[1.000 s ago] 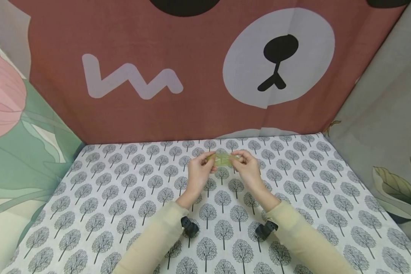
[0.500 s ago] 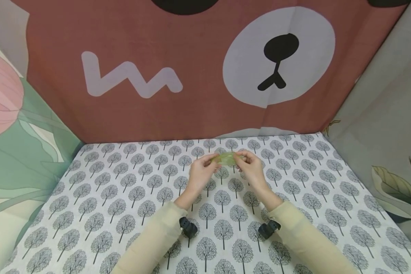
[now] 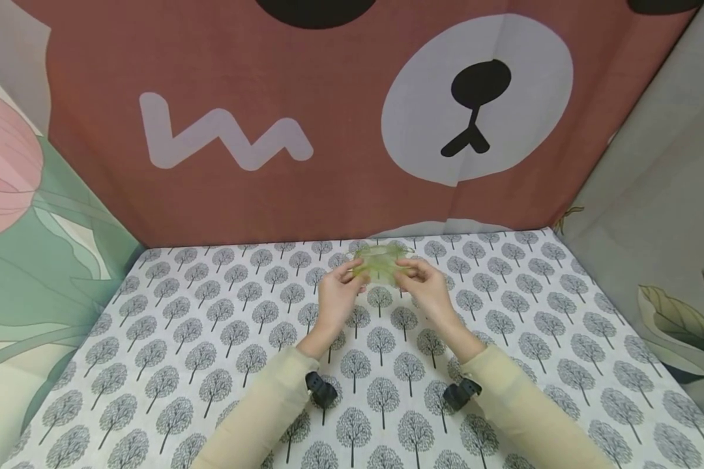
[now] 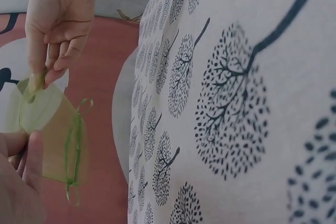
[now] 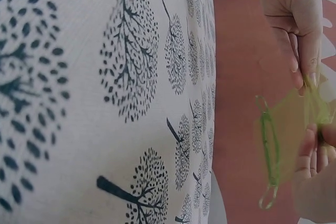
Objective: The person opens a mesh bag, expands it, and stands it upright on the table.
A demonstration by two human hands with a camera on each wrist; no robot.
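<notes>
Both hands are up over the far middle of the table (image 3: 152, 365), which is covered in a white cloth printed with small grey trees, and between them they hold a little sheer green pouch (image 3: 380, 266). The left hand (image 3: 337, 298) pinches the pouch's left edge between thumb and fingertips, the other fingers curled loosely behind. The right hand (image 3: 425, 294) pinches the opposite edge the same way, so the thin fabric is spread out between the two hands, clear of the cloth beneath. In the left wrist view the pouch (image 4: 50, 129) is see-through, with a thin green drawstring (image 4: 73, 150) running across it and ending in small loops; the right hand (image 4: 58, 19) grips one corner there with its fingertips. In the right wrist view the same pouch (image 5: 291, 129) hangs between the left hand (image 5: 294, 24) and the right hand's fingers (image 5: 312, 156), the drawstring (image 5: 269, 150) showing as a darker green loop. Pale beige sleeves (image 3: 270, 404) cover both forearms. Behind the table's far edge hangs a reddish-brown backdrop (image 3: 211, 195) with a cartoon bear's snout.
</notes>
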